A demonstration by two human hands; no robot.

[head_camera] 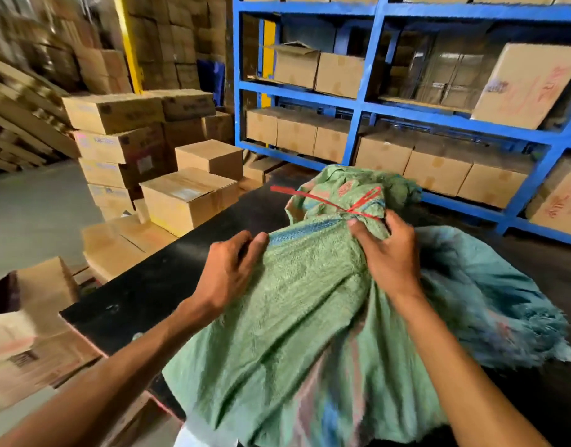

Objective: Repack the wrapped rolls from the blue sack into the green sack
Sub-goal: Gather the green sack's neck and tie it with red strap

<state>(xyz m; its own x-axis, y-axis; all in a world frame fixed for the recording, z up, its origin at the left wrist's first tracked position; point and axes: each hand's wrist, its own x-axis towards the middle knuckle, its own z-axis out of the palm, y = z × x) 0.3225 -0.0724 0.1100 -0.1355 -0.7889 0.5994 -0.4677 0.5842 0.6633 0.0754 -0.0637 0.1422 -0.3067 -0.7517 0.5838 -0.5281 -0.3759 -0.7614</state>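
A full green woven sack [297, 317] lies on the black table [142, 291], its neck bunched and tied with a red string [329, 203]. My left hand [229, 272] grips the sack's fabric on the left side, just below the neck. My right hand [390, 256] grips the gathered neck right under the red tie. A crumpled blue-green sack [490, 291] lies flat to the right, partly under the green one. No wrapped rolls are visible; the green sack hides its contents.
Stacked cardboard boxes [181, 195] stand left of the table, more at the near left [29, 343]. A blue metal rack [371, 104] loaded with boxes runs behind the table. Grey floor [29, 214] opens to the left.
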